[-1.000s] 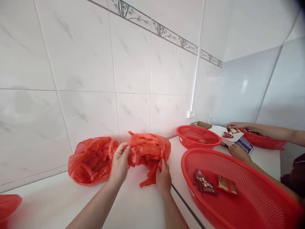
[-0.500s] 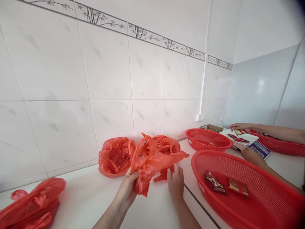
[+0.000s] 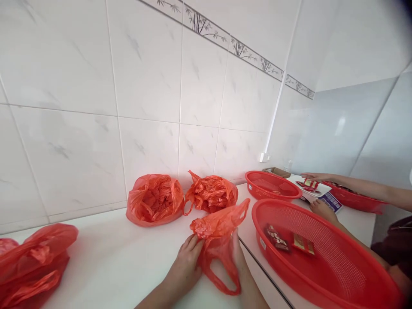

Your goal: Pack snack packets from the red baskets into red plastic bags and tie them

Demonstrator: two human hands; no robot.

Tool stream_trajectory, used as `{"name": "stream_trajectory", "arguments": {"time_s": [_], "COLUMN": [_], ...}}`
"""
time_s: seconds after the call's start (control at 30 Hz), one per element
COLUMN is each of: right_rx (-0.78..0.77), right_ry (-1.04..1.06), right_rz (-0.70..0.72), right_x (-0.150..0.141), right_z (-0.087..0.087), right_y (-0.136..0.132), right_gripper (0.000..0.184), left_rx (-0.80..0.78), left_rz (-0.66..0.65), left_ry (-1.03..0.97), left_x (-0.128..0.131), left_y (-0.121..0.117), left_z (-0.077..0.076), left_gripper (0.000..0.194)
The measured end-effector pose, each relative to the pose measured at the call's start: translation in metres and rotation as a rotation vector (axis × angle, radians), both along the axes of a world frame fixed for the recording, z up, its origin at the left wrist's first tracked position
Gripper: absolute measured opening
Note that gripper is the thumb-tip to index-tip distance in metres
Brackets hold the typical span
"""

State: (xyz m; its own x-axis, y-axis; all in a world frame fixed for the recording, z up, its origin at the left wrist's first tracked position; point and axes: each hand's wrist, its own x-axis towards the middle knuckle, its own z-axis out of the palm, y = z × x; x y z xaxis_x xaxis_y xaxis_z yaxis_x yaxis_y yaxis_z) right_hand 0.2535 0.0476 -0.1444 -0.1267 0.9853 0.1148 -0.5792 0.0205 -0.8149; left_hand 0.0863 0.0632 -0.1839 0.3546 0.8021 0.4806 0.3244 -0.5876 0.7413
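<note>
A crumpled red plastic bag (image 3: 220,225) is held up between my hands above the white table, one handle loop hanging down toward me. My left hand (image 3: 189,259) is closed on its left side, fingertips partly covered by the film. At the bag's right edge, my right hand (image 3: 238,255) grips it, with most of its fingers hidden behind the plastic. Just beyond stands a red bag stuffed with crumpled red bags (image 3: 214,192). Left of that is a rounder red bag (image 3: 154,199), also full of crumpled red plastic.
At the left edge lies another red bag (image 3: 38,266). On the right, a large red basket (image 3: 322,274) holds a few wrapped packets (image 3: 277,238). A smaller red basket (image 3: 273,186) stands behind it. A co-worker's hand (image 3: 323,209) is near a scale (image 3: 317,193) with packets.
One red bag has come away from the stuffed bag and is now drawn nearer to me. My right hand, apart from it half a second ago, is now on it. The co-worker's packets have shifted.
</note>
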Motion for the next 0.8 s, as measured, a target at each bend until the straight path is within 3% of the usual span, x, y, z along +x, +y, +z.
{"name": "stream_trajectory", "arguments": {"time_s": [0.1, 0.27, 0.4, 0.63, 0.7, 0.8], "right_rx": [0.066, 0.161, 0.101, -0.071, -0.064, 0.041], "right_ry": [0.038, -0.246, -0.368, -0.339, -0.351, -0.398], "right_rz": [0.030, -0.002, -0.075, -0.277, -0.323, -0.387], "right_x": [0.004, -0.004, -0.006, 0.029, 0.028, 0.012], "right_z": [0.001, -0.010, -0.022, -0.021, -0.020, -0.017], "right_y": [-0.005, -0.003, 0.005, 0.019, 0.019, 0.013], "right_gripper": [0.063, 0.052, 0.039, 0.044, 0.043, 0.039], "left_rx": [-0.043, -0.302, -0.335, -0.334, -0.341, -0.380], "left_rz": [0.028, 0.072, 0.148, 0.385, 0.342, 0.153], "left_ry": [0.026, -0.223, -0.319, -0.512, -0.531, -0.516], "left_x": [0.000, 0.011, 0.014, -0.025, -0.022, -0.001], "left_y": [-0.003, -0.009, -0.001, 0.015, 0.011, -0.003], "left_z": [-0.007, 0.003, 0.008, 0.025, 0.028, 0.029], "left_gripper": [0.070, 0.063, 0.021, 0.029, 0.031, 0.030]}}
